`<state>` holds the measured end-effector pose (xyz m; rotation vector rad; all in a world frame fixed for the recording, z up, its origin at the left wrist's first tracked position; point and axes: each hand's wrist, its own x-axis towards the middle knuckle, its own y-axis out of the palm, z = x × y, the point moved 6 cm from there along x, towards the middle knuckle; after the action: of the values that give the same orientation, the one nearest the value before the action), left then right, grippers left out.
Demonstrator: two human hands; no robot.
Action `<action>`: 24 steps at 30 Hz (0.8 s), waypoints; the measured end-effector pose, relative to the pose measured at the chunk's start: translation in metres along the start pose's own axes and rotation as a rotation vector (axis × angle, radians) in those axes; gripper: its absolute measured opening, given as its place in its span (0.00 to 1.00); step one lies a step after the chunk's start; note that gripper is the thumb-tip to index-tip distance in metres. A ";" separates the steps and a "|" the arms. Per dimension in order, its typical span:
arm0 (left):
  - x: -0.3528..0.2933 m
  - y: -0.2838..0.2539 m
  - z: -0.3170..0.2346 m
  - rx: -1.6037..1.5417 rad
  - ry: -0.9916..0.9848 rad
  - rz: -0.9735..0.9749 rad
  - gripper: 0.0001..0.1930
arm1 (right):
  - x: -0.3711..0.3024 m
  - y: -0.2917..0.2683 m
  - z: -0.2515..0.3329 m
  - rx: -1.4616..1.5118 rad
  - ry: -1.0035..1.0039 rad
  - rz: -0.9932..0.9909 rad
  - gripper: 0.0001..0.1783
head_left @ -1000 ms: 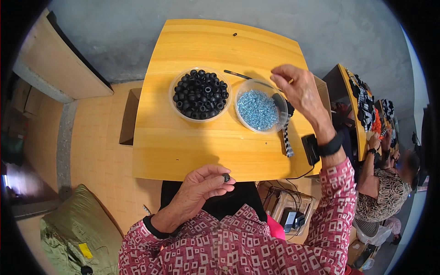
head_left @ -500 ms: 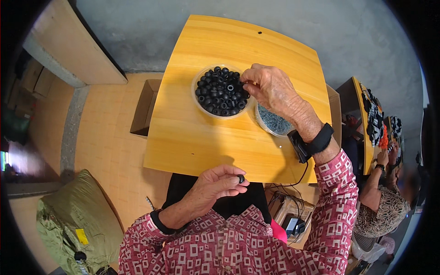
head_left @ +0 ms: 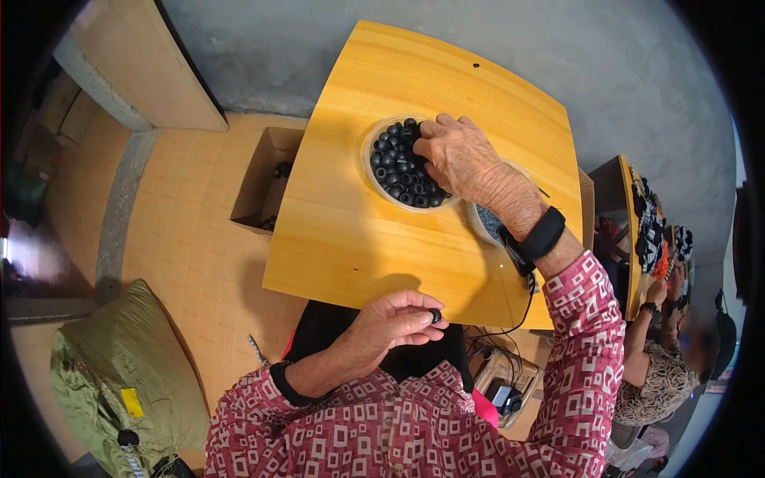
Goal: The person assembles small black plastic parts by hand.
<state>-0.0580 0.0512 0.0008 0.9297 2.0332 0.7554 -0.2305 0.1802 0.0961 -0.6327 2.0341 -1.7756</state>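
A clear round bowl (head_left: pixel 369 163) on the table is heaped with black round beads (head_left: pixel 402 179), each with a hole through it. My right hand (head_left: pixel 462 159) reaches over the bowl's right side, its fingers curled down among the beads. The fingertips are hidden, so whatever they pinch does not show. In front of the table's near edge, my left hand (head_left: pixel 378 331) pinches one black bead (head_left: pixel 435 316) between thumb and fingertips. Under my right wrist stands a second tub (head_left: pixel 488 223) of small grey-blue bits, partly covered by my arm.
The yellow wooden table (head_left: pixel 319 239) stands by a grey wall. An open cardboard box (head_left: pixel 263 175) with black pieces sits on its left. A green sack (head_left: pixel 135 374) lies at lower left. At right, another person (head_left: pixel 657 374) works at a second table. Cables hang below the near edge.
My right hand has gone from the bowl's right rim further in over the beads. The left hand keeps its bead. The whole view has shifted a little, showing more inside the cardboard box.
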 end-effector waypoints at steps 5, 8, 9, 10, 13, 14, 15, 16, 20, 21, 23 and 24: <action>0.002 0.000 0.003 -0.010 -0.003 0.006 0.14 | 0.000 0.002 -0.001 0.010 -0.041 0.024 0.08; 0.001 0.000 0.003 -0.019 -0.006 0.004 0.14 | -0.003 0.000 -0.002 0.045 -0.028 0.036 0.08; 0.001 0.000 0.003 -0.018 -0.006 0.003 0.14 | -0.004 -0.003 -0.002 0.093 -0.029 0.022 0.08; 0.000 -0.001 0.002 -0.021 -0.005 0.000 0.14 | -0.005 -0.005 -0.002 0.141 -0.030 0.008 0.08; 0.001 -0.001 0.003 -0.017 -0.009 0.000 0.14 | -0.008 -0.005 -0.016 0.287 -0.001 -0.108 0.08; 0.001 -0.002 0.004 -0.019 -0.009 -0.002 0.14 | -0.008 -0.006 -0.018 0.288 -0.003 -0.106 0.08; 0.001 -0.003 0.004 -0.021 -0.009 -0.004 0.14 | -0.007 -0.008 -0.022 0.362 0.057 -0.095 0.08; 0.000 -0.004 0.005 -0.024 -0.010 -0.005 0.14 | -0.007 -0.007 -0.027 0.437 0.117 -0.084 0.09; 0.001 -0.003 0.003 -0.020 -0.001 0.001 0.14 | -0.012 -0.011 -0.034 0.472 0.150 -0.142 0.08; 0.001 -0.003 0.003 -0.018 -0.001 0.004 0.14 | -0.012 -0.014 -0.033 0.431 0.130 -0.164 0.09; 0.001 -0.003 0.004 -0.021 -0.003 0.004 0.14 | -0.012 -0.019 -0.030 0.391 0.108 -0.185 0.09; 0.002 -0.003 0.004 -0.023 -0.004 0.004 0.14 | -0.012 -0.022 -0.026 0.331 0.091 -0.190 0.09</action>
<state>-0.0562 0.0515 -0.0046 0.9224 2.0155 0.7771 -0.2332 0.2059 0.1216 -0.6696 1.7217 -2.2249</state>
